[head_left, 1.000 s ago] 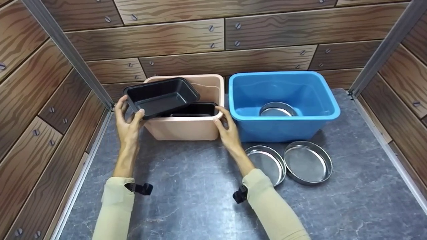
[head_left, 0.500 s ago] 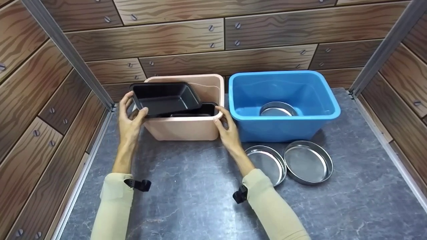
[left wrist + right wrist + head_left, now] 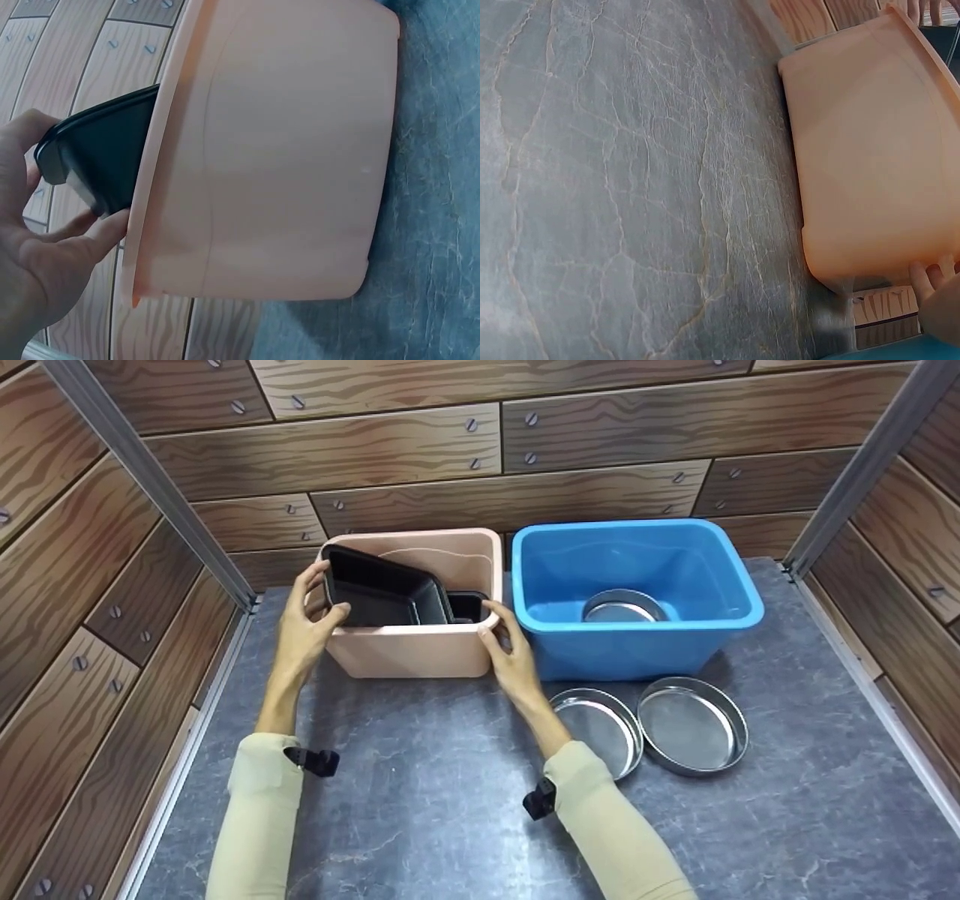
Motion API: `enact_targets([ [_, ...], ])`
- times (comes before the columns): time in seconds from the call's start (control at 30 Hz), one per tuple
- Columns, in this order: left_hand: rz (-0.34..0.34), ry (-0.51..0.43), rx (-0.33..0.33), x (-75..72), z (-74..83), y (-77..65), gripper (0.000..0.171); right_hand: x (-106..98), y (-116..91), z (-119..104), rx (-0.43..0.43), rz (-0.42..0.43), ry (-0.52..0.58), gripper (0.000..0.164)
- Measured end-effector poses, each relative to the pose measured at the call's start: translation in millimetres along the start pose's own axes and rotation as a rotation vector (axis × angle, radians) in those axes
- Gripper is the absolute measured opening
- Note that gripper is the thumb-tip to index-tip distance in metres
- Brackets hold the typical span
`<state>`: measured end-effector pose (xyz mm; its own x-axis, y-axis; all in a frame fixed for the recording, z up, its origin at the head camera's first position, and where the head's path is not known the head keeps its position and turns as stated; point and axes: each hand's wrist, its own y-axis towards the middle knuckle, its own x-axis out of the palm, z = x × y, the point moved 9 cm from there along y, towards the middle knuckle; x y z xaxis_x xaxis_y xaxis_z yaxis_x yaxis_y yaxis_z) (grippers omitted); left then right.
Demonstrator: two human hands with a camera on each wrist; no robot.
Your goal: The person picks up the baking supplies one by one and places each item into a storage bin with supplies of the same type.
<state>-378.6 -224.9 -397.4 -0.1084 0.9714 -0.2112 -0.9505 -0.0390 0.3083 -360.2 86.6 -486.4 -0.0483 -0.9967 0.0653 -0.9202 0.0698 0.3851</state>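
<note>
A black loaf pan [image 3: 379,592] tilts down into the pink bin [image 3: 412,654], its left end raised at the bin's left rim. My left hand [image 3: 304,634] grips that raised end between thumb and fingers; the left wrist view shows the loaf pan [image 3: 105,150] sticking out over the rim. My right hand [image 3: 514,656] holds the bin's front right corner, thumb outside and fingers over the rim. Another black pan [image 3: 469,604] lies lower inside the bin, mostly hidden by the tilted one.
Right of the pink bin stands a blue bin [image 3: 630,649] with a round cake pan [image 3: 624,606] inside. Two more round pans, a left one [image 3: 600,731] and a right one [image 3: 694,725], lie on the grey marbled table before it. Wood-patterned walls [image 3: 420,442] enclose the back and sides.
The loaf pan has moved right and down into the pink bin, going from nearly level to steeply tilted. My left hand has followed it rightward; my right hand has stayed at the rim.
</note>
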Motion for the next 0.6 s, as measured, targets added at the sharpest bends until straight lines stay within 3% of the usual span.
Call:
enact_targets([
  [0.2,-0.054,0.063,-0.017,6.2,1.4,3.7,0.069,1.6,-1.2,-0.3,-0.005,-0.004,-0.011,0.043],
  [0.43,-0.151,0.037,-0.122,15.5,-3.6,5.9,0.070,3.0,-3.7,3.0,0.011,-0.014,-0.015,0.044],
  [0.6,-0.154,0.026,-0.081,16.5,-14.1,12.1,0.068,0.1,-1.7,0.5,-0.001,0.001,-0.010,0.044],
])
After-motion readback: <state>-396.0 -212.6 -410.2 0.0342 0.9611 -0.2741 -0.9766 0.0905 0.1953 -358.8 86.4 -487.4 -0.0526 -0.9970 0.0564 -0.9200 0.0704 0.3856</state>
